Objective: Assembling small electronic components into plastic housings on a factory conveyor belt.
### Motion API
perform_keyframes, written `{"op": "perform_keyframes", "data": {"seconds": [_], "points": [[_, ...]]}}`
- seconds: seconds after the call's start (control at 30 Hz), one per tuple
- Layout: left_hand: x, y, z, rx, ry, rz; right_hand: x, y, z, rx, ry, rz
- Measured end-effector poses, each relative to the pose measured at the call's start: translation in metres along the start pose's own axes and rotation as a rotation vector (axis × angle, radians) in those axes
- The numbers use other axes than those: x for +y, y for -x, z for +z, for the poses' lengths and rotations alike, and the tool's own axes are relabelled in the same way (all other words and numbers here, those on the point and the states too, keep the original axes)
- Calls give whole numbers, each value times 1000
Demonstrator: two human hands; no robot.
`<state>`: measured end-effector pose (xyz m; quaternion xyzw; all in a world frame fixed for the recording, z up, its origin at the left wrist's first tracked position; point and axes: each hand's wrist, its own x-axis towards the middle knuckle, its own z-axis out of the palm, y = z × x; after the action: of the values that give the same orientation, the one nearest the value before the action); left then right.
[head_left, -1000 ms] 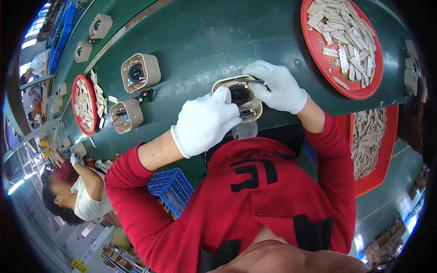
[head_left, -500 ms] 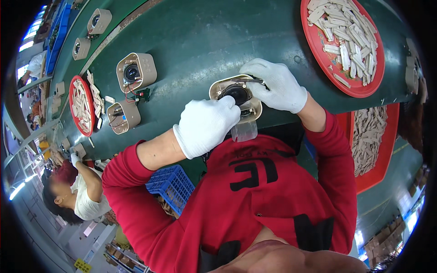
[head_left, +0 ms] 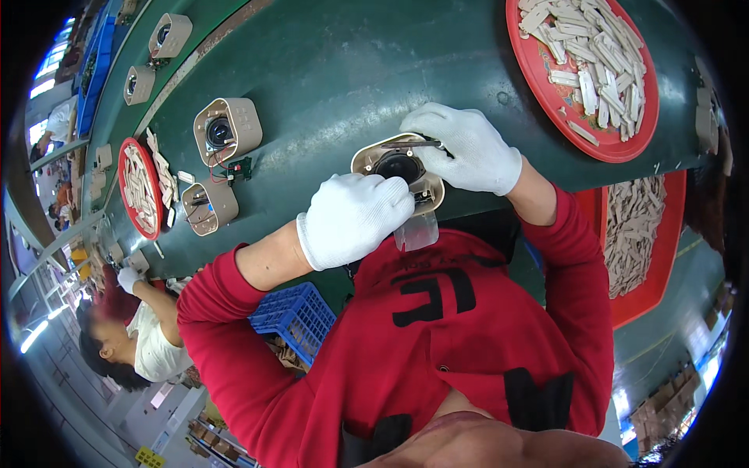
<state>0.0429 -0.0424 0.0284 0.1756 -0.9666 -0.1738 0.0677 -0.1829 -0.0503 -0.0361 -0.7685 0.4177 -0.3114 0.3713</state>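
Note:
A beige, open plastic speaker housing (head_left: 363, 161) rests at the table's near edge, with a round black speaker cone (head_left: 396, 165) inside. My left hand (head_left: 355, 218), in a white glove, is closed over its near left side; whatever the fingertips grip is hidden. On the far right side is my right hand (head_left: 468, 148), also gloved, its fingers closed around a slim dark tool (head_left: 412, 143) lying across the housing's far rim. A clear plastic flap (head_left: 417, 232) sticks out from the housing's near side.
Two more housings, one beige (head_left: 246, 125) and one with wires (head_left: 222, 204), stand to the left beside a small green circuit board (head_left: 240, 169). Red trays (head_left: 538, 86) (head_left: 158, 183) hold pale plastic strips. A blue crate (head_left: 292, 316) sits below; a co-worker (head_left: 156, 335) works at left.
The housing and both hands have shifted slightly left. My left fingers now cover more of the speaker cone's near left side. My right hand still grips the slim dark tool.

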Motion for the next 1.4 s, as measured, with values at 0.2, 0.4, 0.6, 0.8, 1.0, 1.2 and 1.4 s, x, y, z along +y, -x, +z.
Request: {"op": "perform_keyframes", "data": {"seconds": [0.2,0.4,0.6,0.8,1.0,1.2,1.4], "points": [[5,-1,-2,28,-28,-68,-1,-1,-2,0,-26,-4],[8,-1,-1,77,59,-190,-3,-2,0,11,-29,-14],[15,-2,6,33,6,-234,-3,0,1,39,-86,1],[21,-5,7,-168,-93,-338,1,-1,7,143,-45,-94],[11,-6,3,-57,35,-299,-6,2,9,105,-48,-34],[19,-5,13,-31,-54,-301,-7,3,10,118,-63,8],[21,-8,11,-149,-98,-286,-7,2,13,162,-36,-44]]}}
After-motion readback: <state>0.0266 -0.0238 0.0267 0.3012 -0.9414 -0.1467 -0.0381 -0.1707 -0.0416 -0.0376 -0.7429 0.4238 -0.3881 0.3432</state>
